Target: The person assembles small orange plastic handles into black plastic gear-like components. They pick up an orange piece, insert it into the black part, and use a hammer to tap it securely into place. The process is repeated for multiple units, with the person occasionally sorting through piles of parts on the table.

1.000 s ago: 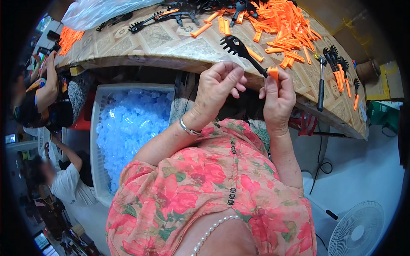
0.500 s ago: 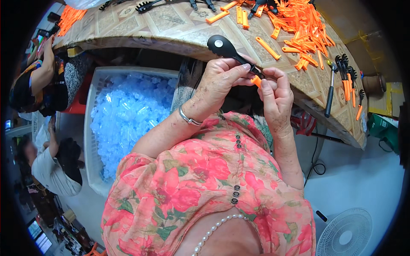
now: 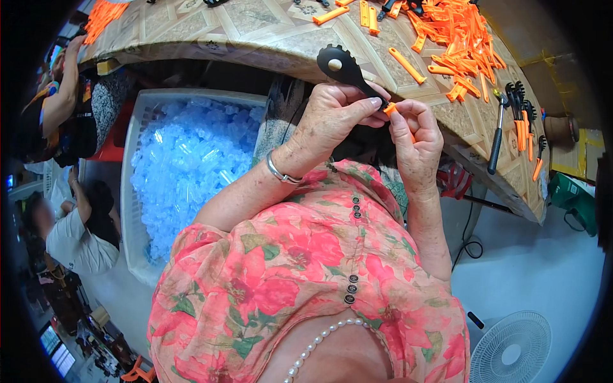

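Note:
My left hand [image 3: 335,115] pinches the shaft of a black spaghetti server [image 3: 341,67], its toothed, holed head raised above my fingers toward the table. In my right hand [image 3: 416,143], closed between thumb and fingers, is an orange plastic handle [image 3: 390,110]. The handle's upper end meets the lower end of the black shaft between my two hands. How far one sits inside the other I cannot tell. Most of the handle is hidden by my right fingers. Both hands are held in front of my chest, just off the table edge.
On the patterned table [image 3: 274,38] lies a heap of orange handles [image 3: 456,32], with a loose handle [image 3: 407,66] nearer me. A hammer [image 3: 496,137] and several finished servers [image 3: 522,118] lie rightward. A white crate [image 3: 131,191] of clear plastic pieces stands left. A fan [image 3: 511,351] is lower right.
The black server has turned so that its toothed, holed head now shows. Both hands have shifted slightly right, and the orange handle end sits against the shaft.

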